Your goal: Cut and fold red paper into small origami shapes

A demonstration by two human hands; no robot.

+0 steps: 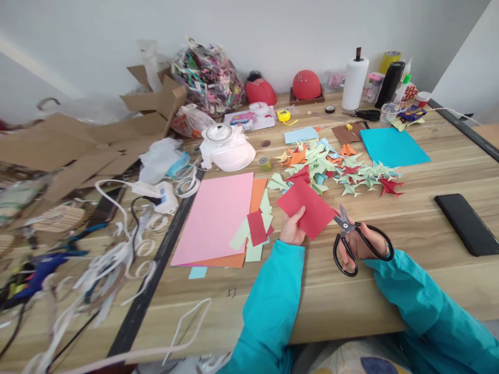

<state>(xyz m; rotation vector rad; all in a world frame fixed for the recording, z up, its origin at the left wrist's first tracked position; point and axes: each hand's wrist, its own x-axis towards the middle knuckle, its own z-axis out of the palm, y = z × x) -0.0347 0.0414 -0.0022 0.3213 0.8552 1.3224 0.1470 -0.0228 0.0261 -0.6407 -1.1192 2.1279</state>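
Note:
A sheet of red paper (307, 210) is pinched by its lower left part in my left hand (293, 228), raised above the table. Black-handled scissors (345, 226) are in my right hand (362, 243), fingers through the loops. Their blades stand apart at the paper's right corner; whether they touch it I cannot tell. Just beyond lies a pile of folded paper figures (331, 165) in green, red, orange and blue. Left of my left hand, a small red paper strip (257, 228) rests on green scraps beside a large pink sheet (218, 215).
A black phone (468, 223) lies at the right, with blue paper (394, 145) behind the pile. White cords (128, 244) and a cardboard box (97, 135) crowd the left. Along the wall stand a bag of scraps (210, 78), a red pincushion (306, 85) and a white roll (355, 83).

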